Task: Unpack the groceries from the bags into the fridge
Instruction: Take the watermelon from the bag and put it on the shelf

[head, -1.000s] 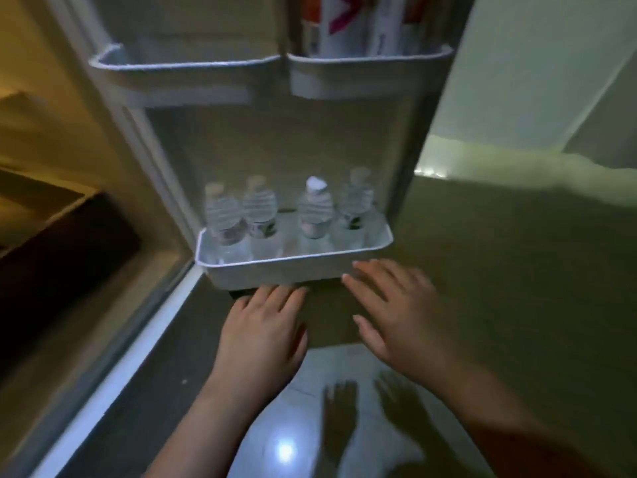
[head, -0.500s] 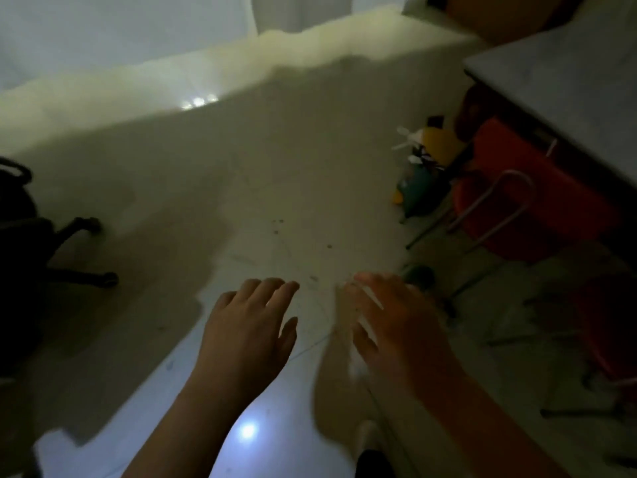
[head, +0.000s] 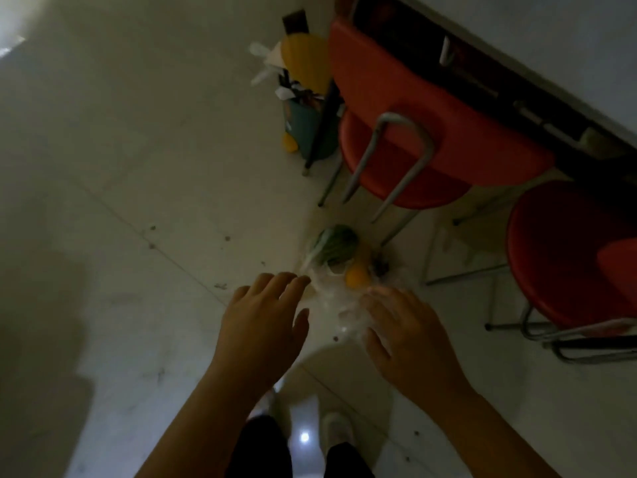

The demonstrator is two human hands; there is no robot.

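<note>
The person stands over a clear plastic bag (head: pixel 339 305) lying on the pale floor (head: pixel 138 236), just near of a red chair (head: pixel 431 132) pushed under a table. Both arms reach down toward it. The left hand (head: pixel 263 319) hovers at the bag's left edge with its fingers spread and loose, holding nothing. The right hand (head: pixel 408 334) is over the bag's near right side, fingers also splayed and empty; whether its fingertips already touch the film I cannot tell, since the plastic blurs there.

Inside the bag, at its far end, sit a green vegetable (head: pixel 336 248) and, just near of it, an orange fruit (head: pixel 358 277). More may lie under the crumpled film, but the room is too dim to say. The fridge is out of sight.

The step looks to be fetching the next item or the whole bag. To do it well, I would gather the bag's loose mouth with one hand and slip the other under the heavy far end, so the thin film does not tear or spill the fruit across the floor. The chair legs (head: pixel 396 188) stand close on the far side, so lifting straight up and toward the body seems safer than dragging.
</note>
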